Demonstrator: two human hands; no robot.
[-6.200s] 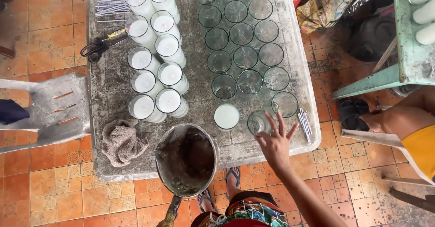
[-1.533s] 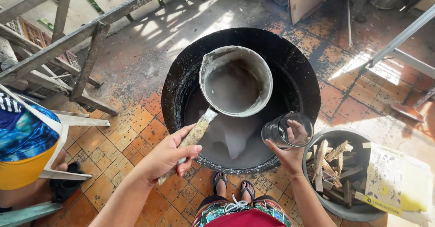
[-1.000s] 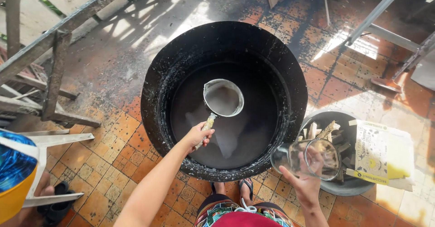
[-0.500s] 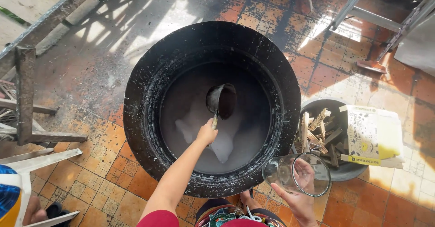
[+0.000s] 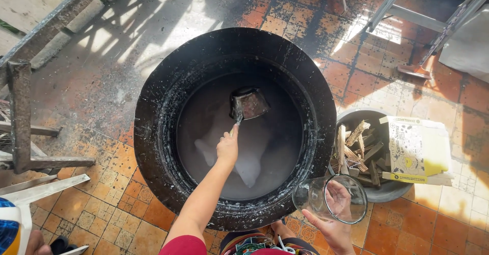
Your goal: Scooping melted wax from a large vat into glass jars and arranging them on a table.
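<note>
The ladle point(image 5: 248, 103) sits inside the big pot point(image 5: 153, 132), toward its twelve o'clock. The bucket of sticks point(image 5: 356, 148) stands at the pot's three o'clock, the glass point(image 5: 330, 199) at five.

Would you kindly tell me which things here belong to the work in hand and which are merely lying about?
In use:
- left hand gripping the ladle
- black vat of pale liquid
- right hand holding the empty glass

Lying about:
- bucket of wood scraps
- cardboard box
- metal frame
</note>
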